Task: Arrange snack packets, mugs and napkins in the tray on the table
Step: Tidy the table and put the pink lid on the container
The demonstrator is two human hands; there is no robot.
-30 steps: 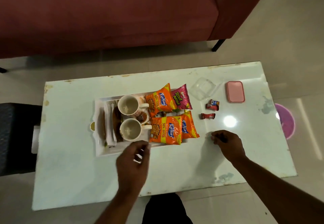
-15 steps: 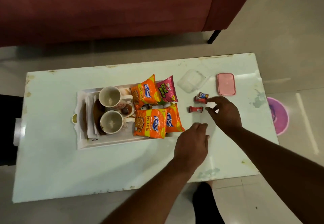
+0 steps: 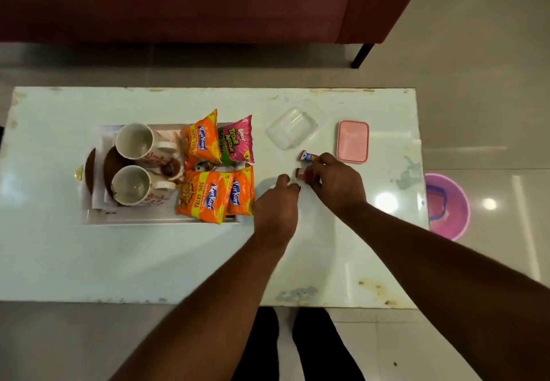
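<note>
White tabletop point(image 3: 59, 255) carries our white rectangular tray point(image 3: 143, 219), well to the left of our fingers, holding two white ceramic mugs point(image 3: 135, 141), three orange snack packets point(image 3: 205, 196) and one pink packet point(image 3: 236, 142). Two small red sweet wrappers point(image 3: 306, 156) lie long axis left-to-right. Our right hand point(image 3: 336, 184) is nearer, fingertips pinched on the lower one; our left hand point(image 3: 276, 202), loosely curled and empty, sits just beside it.
</note>
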